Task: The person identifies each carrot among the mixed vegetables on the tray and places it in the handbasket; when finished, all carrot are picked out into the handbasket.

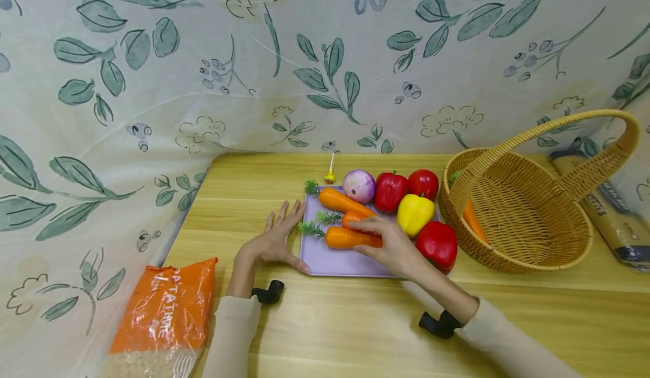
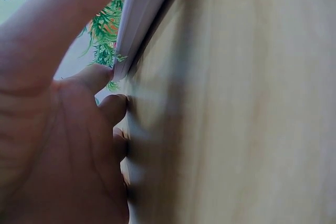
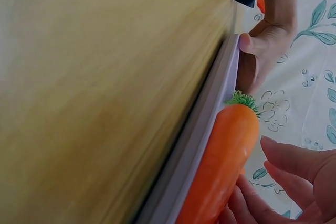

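Three glossy orange carrots with feathery green tops lie on a flat, pale lilac tray (image 1: 335,264), their leafy ends toward its left edge: a rear carrot (image 1: 342,200), a shorter-looking middle carrot (image 1: 351,219) and a front carrot (image 1: 340,238).

The right hand (image 1: 393,242) reaches over the tray from the right, its fingers across the middle carrot and its thumb by the right end of the front carrot. The fingers partly hide the contact, so I cannot tell whether they pinch a carrot or merely rest there. The left hand (image 1: 271,247) is spread at the tray's left side, its thumb at the near corner and the other fingers fanned along the edge.

On the tray's right half are a shiny red bell pepper (image 1: 390,190), a yellow bell pepper (image 1: 415,215) and, over the near right corner, a second red pepper (image 1: 438,245). A purple-and-white onion (image 1: 359,186) sits at the rear edge. Just right of the tray stands a woven tan wicker basket (image 1: 538,214) with an arched handle. Behind the tray, on the wood-grained table (image 1: 315,327), lies a yellow-wrapped lollipop (image 1: 330,176).
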The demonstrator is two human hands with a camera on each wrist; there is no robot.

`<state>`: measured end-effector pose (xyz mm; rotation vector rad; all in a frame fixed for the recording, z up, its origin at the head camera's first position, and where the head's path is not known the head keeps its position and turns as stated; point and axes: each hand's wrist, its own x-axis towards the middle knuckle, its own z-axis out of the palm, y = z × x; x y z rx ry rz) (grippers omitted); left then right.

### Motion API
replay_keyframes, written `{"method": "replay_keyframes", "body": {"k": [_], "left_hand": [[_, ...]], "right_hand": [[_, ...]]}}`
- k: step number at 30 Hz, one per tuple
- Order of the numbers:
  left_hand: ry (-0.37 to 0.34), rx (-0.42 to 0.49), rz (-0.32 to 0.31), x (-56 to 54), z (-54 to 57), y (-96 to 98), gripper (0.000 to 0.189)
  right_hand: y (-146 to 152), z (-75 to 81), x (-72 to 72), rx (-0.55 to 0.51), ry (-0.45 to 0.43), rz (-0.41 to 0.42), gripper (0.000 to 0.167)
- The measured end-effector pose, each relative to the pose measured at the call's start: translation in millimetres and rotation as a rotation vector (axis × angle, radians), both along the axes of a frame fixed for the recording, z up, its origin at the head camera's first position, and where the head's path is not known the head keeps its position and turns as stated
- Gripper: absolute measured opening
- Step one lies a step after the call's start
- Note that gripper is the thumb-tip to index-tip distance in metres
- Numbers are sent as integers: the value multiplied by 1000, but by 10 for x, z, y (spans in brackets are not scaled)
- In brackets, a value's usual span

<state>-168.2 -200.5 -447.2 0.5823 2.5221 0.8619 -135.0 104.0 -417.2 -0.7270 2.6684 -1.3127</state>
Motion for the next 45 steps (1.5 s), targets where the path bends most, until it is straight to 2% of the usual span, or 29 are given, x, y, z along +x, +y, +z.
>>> {"method": "replay_keyframes", "body": {"k": [7,17,29,33,37,45], "left_hand": [[4,24,3,1,1,-1,149],[4,24,1,1,10,3,149],[0,6,1,-6,-14,0,149],[6,0,5,-11,-16,5,150],[4,-3,8,-8,-9,15,150],[-10,18,21,10,1,23,150]], "right_hand": [[-11,-32,8,31,-24,10,42],[-16,-91,31,89,-67,43,48],[65,-45,55,141,-50,165,49],[147,2,74,121,-87,205,47],[271,84,110,76,-107,207,47],[589,374,290,37,-158,199,46]]}}
